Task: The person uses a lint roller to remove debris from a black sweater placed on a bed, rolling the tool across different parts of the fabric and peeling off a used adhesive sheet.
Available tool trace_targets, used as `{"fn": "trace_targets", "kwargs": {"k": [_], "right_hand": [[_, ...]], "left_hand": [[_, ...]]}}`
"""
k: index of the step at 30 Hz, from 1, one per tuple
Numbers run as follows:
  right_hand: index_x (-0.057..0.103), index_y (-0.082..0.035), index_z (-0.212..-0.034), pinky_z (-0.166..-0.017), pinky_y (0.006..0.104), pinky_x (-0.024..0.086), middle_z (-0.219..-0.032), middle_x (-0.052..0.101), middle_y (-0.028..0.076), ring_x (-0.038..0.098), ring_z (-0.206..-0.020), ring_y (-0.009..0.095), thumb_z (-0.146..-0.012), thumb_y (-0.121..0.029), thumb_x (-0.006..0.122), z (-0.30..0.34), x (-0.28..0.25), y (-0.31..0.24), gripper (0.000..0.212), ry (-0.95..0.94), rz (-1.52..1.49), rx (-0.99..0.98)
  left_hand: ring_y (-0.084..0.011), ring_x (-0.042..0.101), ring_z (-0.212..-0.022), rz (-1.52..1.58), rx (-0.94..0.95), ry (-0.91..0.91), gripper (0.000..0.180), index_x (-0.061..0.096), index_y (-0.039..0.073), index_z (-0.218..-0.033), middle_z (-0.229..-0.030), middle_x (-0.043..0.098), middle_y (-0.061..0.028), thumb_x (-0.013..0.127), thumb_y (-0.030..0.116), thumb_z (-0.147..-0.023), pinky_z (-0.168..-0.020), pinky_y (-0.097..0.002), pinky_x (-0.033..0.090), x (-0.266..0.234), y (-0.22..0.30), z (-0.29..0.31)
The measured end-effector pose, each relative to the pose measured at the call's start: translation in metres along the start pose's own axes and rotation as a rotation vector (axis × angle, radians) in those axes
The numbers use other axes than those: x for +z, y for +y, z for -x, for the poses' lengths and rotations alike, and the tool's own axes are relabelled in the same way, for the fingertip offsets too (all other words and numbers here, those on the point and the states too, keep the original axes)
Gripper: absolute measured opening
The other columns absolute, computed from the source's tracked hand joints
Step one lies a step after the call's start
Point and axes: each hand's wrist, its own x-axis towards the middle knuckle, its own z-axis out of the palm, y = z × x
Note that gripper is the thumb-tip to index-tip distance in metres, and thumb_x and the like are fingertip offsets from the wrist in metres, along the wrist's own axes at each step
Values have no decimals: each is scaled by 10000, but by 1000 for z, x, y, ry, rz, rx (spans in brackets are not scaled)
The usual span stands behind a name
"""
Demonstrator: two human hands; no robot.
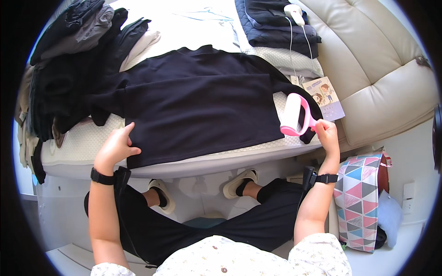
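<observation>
A black long-sleeved top lies spread on the bed, its hem toward me and its sleeves out to both sides. My left hand is at the top's lower left edge, thumb and forefinger apart, holding nothing. In my right hand is the pink handle of a lint roller, its white roll upright over the top's right edge. The right sleeve passes behind the lint roller, so part of it is hidden.
Piled dark clothes stand at the left. Folded dark quilted clothing with a white corded device lies at the back right. A booklet rests beside the beige padded headboard. A triangle-patterned bag stands on the floor.
</observation>
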Motion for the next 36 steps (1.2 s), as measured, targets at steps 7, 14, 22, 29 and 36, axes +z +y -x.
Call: {"fn": "trace_targets", "kwargs": {"k": [7,14,22,29,36], "right_hand": [[692,-21,-780,-564,305,416,-607,571,60,525,-595,115,-908,-397,681,-42,113,-95,398,-149,-48,-121],[704,-69,-800,-714,485,518,-842,695,190,677,-843,394,-913,-608,524,-86,209,-165,579,-146,121,-85],[721,-108,-748,-710,438,532,-807,708,139,694,-835,329,-783,-646,632,-123,206,-141,546,-222,302,-57],[701,-58,-682,-593,397,470,-622,629,119,637,-619,261,-749,-650,708,-112,67,-7,596,-71,388,236],[691,-41,-668,-574,393,461,-581,614,113,615,-581,237,-782,-598,714,-45,-15,23,569,158,431,293]], "left_hand": [[-337,553,-1155,-149,308,343,713,525,-4,-1347,-1237,580,-186,822,225,-740,-965,-413,479,24,43,-22],[-462,184,-1479,-106,53,86,986,320,104,-1521,-1602,246,-199,858,276,-714,-1116,-643,287,33,64,-66],[-627,112,-1416,38,-9,-34,1234,206,196,-1574,-1604,29,-335,937,288,-584,-1142,-574,308,31,35,-80],[-610,113,-1425,54,-29,-53,1270,183,220,-1581,-1607,-2,-328,948,261,-568,-1141,-559,322,31,39,-82],[-614,108,-1425,4,-5,6,1293,171,206,-1583,-1604,13,-333,954,221,-554,-1139,-576,319,35,34,-80]]}}
